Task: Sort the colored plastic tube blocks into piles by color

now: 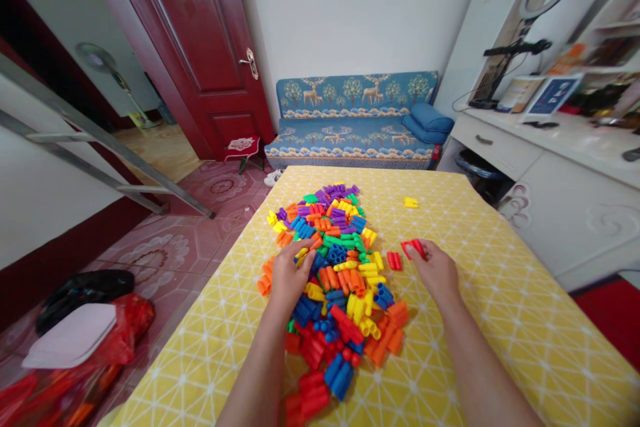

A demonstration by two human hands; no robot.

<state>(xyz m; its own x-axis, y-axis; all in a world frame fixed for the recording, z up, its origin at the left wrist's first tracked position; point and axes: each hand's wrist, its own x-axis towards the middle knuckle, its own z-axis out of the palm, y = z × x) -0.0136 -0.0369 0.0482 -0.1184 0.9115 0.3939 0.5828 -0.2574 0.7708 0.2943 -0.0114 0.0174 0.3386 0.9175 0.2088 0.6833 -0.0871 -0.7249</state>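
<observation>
My right hand (436,268) is closed on a red plastic building block (412,249) made of joined tubes, just above the table's right half. Another red block (395,261) lies on the cloth beside it, to the left. My left hand (290,272) reaches over the left edge of a heap of plastic tube blocks, its thumb and forefinger apart. Nearest its fingertips are an orange block (317,240) and a yellow one (301,254); the undersides of the fingers are hidden. Blue blocks (339,377), green blocks (345,241) and purple blocks (333,195) are mixed through the heap.
A yellow patterned cloth (450,213) covers the table. One yellow block (411,202) lies apart toward the back right. Beyond the table stand a blue sofa (350,130) and a small stool (243,147). A white dresser (565,167) is at right, a metal ladder (145,170) at left.
</observation>
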